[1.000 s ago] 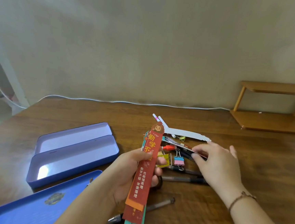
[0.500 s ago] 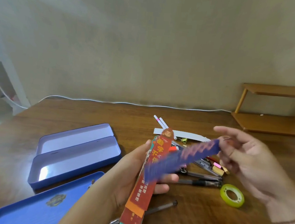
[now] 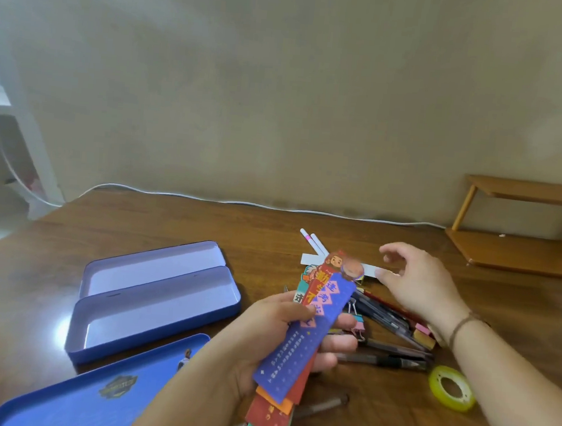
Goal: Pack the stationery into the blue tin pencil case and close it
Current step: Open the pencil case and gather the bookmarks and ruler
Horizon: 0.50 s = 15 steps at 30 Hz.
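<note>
My left hand (image 3: pixel 281 345) pinches a fanned stack of bookmarks (image 3: pixel 302 337), thin, light, slippery card best gripped mid-length. Beyond it, the blue tin pencil case (image 3: pixel 159 304) lies open and empty on the table. Farther out, my right hand (image 3: pixel 416 285) hovers loosely open, holding nothing, over a white paper strip (image 3: pixel 313 259).

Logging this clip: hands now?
Left hand: grips the stack of bookmarks.
Right hand: open, holding nothing, above the stationery.
</note>
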{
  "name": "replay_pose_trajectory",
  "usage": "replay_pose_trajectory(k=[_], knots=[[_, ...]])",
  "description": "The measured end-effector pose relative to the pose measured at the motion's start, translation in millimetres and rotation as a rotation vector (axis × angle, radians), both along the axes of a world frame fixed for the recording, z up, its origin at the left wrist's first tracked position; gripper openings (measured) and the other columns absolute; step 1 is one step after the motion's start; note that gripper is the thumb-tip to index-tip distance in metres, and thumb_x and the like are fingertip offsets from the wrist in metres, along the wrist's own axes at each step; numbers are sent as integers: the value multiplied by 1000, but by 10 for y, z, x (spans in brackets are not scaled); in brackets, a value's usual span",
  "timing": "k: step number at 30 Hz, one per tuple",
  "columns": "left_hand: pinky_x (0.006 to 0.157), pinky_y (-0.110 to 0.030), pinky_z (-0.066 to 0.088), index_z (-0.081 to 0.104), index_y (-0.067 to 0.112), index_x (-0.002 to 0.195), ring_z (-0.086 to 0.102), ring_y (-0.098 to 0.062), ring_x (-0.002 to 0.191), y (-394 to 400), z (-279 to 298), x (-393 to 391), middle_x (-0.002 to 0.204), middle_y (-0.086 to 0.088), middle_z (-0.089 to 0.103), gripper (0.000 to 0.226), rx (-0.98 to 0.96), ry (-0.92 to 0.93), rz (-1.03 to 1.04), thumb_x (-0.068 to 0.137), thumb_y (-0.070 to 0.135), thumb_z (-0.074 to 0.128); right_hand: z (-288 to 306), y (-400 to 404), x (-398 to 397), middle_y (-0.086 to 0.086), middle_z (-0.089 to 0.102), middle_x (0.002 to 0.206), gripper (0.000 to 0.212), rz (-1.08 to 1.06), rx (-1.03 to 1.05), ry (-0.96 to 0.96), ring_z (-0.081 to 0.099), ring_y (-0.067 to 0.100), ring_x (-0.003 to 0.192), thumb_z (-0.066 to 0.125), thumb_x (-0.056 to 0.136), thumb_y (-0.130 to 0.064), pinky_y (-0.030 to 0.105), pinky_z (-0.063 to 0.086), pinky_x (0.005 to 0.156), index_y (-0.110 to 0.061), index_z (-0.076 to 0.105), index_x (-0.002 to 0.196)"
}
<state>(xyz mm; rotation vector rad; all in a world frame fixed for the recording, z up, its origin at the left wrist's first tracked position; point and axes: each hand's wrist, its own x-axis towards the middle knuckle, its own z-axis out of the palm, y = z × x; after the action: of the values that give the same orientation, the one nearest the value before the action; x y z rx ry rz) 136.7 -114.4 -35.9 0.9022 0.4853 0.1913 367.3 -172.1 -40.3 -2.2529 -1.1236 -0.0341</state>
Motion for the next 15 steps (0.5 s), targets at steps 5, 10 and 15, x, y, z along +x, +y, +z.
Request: replay_pose_trajectory(k=[5, 10, 15], knots=[[54, -29, 59, 54, 2, 123, 75, -25, 82, 75, -7, -27, 109, -15, 73, 30, -56, -36, 39, 99, 9, 37, -100, 273, 177, -1, 63, 129, 44, 45, -348, -76, 57, 21, 117, 62, 83, -16, 35, 48, 97, -25, 59, 125], [59, -31, 60, 49, 1, 127, 74, -27, 91, 116, -35, -23, 113, -15, 73, 36, -168, -28, 12, 94, 7, 37, -94, 146, 161, -6, 70, 93, 22, -47, -268, -295, 55, 12, 76, 47, 97, -33, 28, 46, 73, -31, 66, 108], [61, -30, 59, 57, 2, 120, 74, -26, 93, 116, -68, -15, 113, -13, 73, 36, -95, -19, 10, 91, 4, 35, 189, -242, 309, 10, 67, 97, 19, -112, 380, -70, 54, 19, 74, 53, 96, -17, 26, 41, 62, -20, 70, 102]])
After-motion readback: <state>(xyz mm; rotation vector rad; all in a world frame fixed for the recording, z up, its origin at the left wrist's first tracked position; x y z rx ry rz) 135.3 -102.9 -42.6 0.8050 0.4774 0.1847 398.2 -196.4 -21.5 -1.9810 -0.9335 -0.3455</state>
